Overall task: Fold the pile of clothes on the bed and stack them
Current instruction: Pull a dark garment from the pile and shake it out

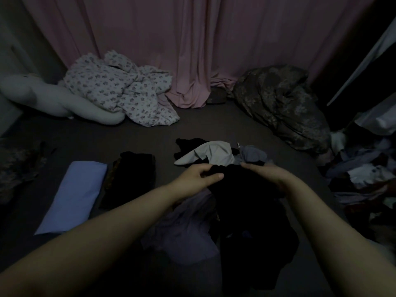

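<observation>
A black garment (246, 200) hangs in front of me over the dark bed (128, 133). My left hand (199, 176) pinches its top edge between thumb and fingers. My right hand (270, 174) grips the same edge a little to the right. Under and behind it lies the unfolded pile: a grey piece (212, 155), a bluish piece (252, 155) and a pale lilac piece (188, 230). To the left lie a folded light blue garment (75, 196) and a folded dark stack (130, 179).
A floral duvet (120, 93) and a white body pillow (42, 97) lie at the back left. A dark patterned blanket (282, 103) sits at the back right. Pink curtains (192, 39) hang behind. More clothes (364, 179) are heaped at the right edge.
</observation>
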